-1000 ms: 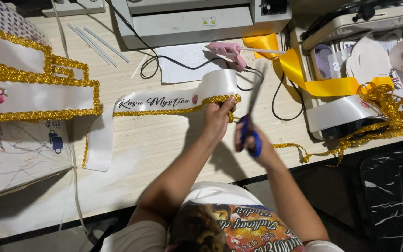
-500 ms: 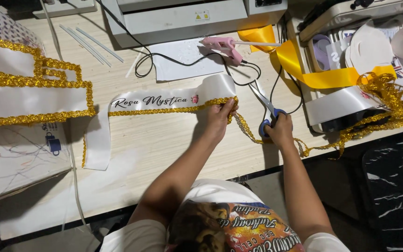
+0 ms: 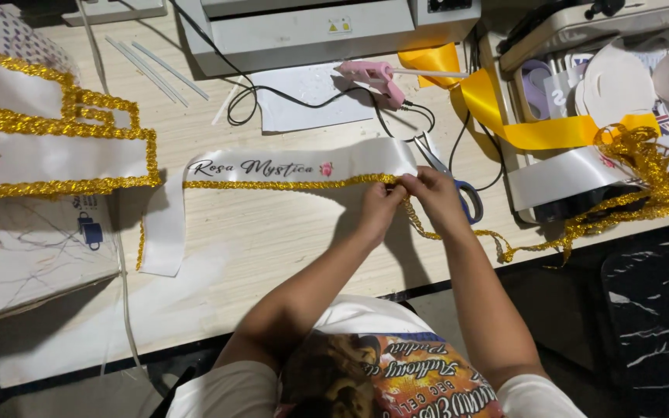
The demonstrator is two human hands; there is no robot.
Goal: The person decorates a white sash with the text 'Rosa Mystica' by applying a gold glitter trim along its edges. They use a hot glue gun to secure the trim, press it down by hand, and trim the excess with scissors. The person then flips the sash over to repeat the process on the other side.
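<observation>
Craft workshop, sash/ribbon making. Evidence: wooden worktable [image 3: 272,240] covered in white satin sashes [image 3: 296,162] with gold trim [image 3: 582,224], pink glue gun [image 3: 373,77] plus glue sticks [image 3: 156,70], scissors [image 3: 451,174], yellow ribbon [image 3: 505,116], grey laminator-type machine [image 3: 311,31] at the back.

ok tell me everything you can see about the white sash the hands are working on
The white sash is a long strip of glossy, satin-like ribbon lying flat across the light wooden table, its left end bent down toward the table's near edge. It carries dark script lettering and a small pink rose print. Glittery gold trim runs along its lower edge. At its right end the left hand and right hand pinch the trim against it. Scissors lie just beyond that end.
</observation>
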